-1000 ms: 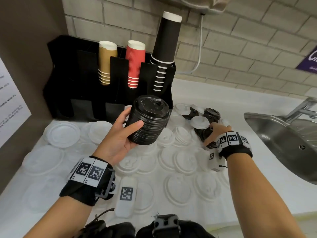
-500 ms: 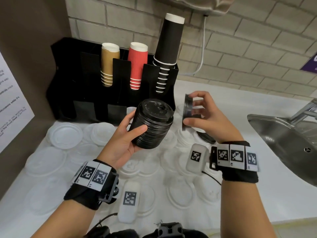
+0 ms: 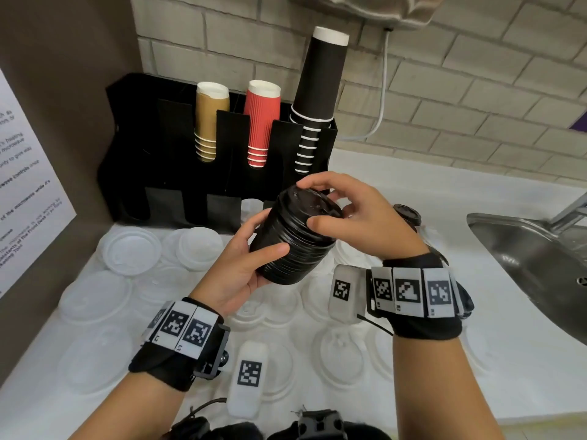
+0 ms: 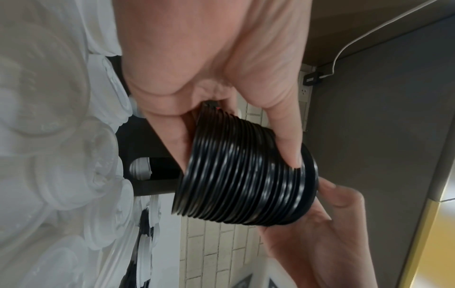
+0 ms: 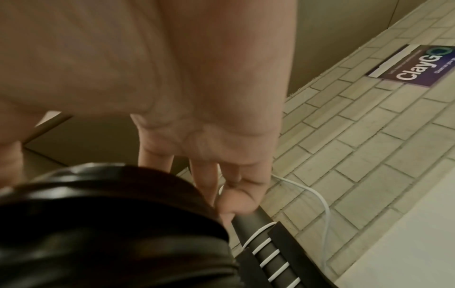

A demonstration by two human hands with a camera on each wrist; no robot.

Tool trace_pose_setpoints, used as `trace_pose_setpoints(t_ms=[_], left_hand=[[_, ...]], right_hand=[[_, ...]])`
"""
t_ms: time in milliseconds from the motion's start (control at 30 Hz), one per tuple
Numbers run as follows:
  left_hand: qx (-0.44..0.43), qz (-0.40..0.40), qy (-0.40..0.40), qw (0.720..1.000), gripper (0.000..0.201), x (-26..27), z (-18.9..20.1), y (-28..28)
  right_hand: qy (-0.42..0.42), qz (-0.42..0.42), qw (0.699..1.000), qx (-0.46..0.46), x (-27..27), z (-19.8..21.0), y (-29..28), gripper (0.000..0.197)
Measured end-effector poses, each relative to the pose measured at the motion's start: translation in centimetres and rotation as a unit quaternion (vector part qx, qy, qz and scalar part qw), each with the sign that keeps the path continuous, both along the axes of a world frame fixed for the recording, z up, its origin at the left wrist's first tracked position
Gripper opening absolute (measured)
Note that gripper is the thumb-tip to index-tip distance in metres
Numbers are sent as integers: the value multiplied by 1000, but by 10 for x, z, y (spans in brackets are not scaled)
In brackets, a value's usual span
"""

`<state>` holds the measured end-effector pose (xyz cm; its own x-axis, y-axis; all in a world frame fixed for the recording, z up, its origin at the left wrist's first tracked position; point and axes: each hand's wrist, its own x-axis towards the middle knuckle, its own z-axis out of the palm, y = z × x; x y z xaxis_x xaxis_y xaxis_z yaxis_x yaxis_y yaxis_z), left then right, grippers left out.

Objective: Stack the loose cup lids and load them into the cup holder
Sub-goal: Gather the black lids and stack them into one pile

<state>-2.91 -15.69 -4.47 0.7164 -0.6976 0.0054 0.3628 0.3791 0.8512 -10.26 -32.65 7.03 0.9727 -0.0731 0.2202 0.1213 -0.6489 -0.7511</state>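
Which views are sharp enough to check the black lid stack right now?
Head view: sharp and evenly lit, the black lid stack clear, edges bowed by the wide angle. Left wrist view: stack ribs smeared by motion blur. Right wrist view: dim, the stack's top a dark, out-of-focus mass.

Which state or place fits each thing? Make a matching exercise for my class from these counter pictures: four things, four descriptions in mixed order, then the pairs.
Things
1. stack of black lids
2. red cups
3. white lids
4. sink

Descriptions
A. lying loose on the counter
B. far right of the counter
C. gripped by the left hand
D. standing in the cup holder

Pairs: 1-C, 2-D, 3-A, 4-B
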Motion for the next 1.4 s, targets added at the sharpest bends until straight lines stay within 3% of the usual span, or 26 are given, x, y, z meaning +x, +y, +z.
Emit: trace_pose_setpoints(t_ms=[233, 533, 633, 700, 800, 900, 967, 1067, 1267, 1400], left_hand=[[-13, 1, 20, 1000, 66, -1, 0, -5], [-21, -16, 17, 1000, 55, -7, 4, -16], [-15, -11, 15, 1000, 64, -10, 5, -20], [-17, 0, 17, 1000, 68, -10, 6, -21], [-37, 20, 37, 998, 64, -9, 7, -21], [-39, 29, 37, 998, 67, -9, 8, -21], [-35, 33, 33, 998, 68, -10, 9, -21], [-27, 32, 30, 999, 70, -11, 9, -21], [-15, 34, 34, 999, 69, -11, 7, -23], [-17, 39, 32, 999, 66, -11, 5, -22]], right_hand=[[-9, -8, 1000, -11, -2, -3, -1, 48], [-3, -24, 999, -22, -8, -4, -8, 40], [-6, -21, 1000, -18, -15, -7, -17, 46], [-28, -78, 996, 26, -23, -10, -36, 48], [-58, -289, 951, 97, -34, -26, -91, 41], [85, -450, 885, 80, -50, -53, -146, 51], [202, -464, 861, 56, -58, -70, -166, 59], [284, -437, 853, 33, -62, -85, -171, 59], [335, -403, 852, 5, -61, -93, -172, 42], [280, -486, 827, -40, -71, -91, -185, 35]])
